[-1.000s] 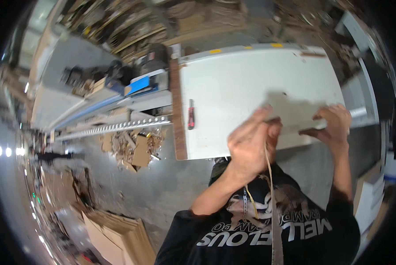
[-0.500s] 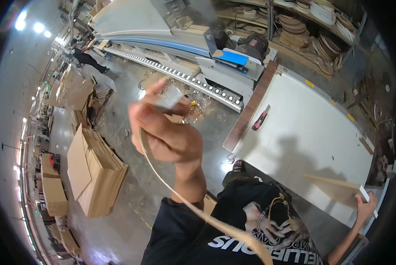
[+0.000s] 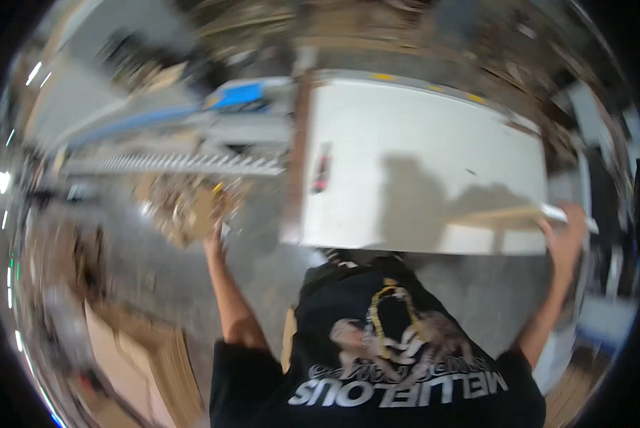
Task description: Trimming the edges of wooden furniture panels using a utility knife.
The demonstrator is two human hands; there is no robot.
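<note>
My left hand [image 3: 215,241] reaches out low to the left, over the scrap pile [image 3: 184,207] on the floor. Motion smears its fingers, and a small pale piece [image 3: 225,229] shows against them. My right hand [image 3: 565,232] grips the white end of a narrow light-brown board [image 3: 495,217] at the right end of the table. That board rests on or just above the white tabletop [image 3: 348,214]; which of the two I cannot tell. A red and black box cutter [image 3: 322,171] lies near the table's left side, away from both hands.
A brown strip [image 3: 297,164] edges the table on the left. Beyond it runs a long machine with a roller rail [image 3: 184,165] and a blue cover [image 3: 235,95]. Stacked cardboard sheets [image 3: 145,364] stand at the lower left. Blurred shelving lies behind the table.
My left hand has dropped from high in front of me to out over the scraps. The long thin strip it held is out of sight. My view has turned; my right hand keeps the board.
</note>
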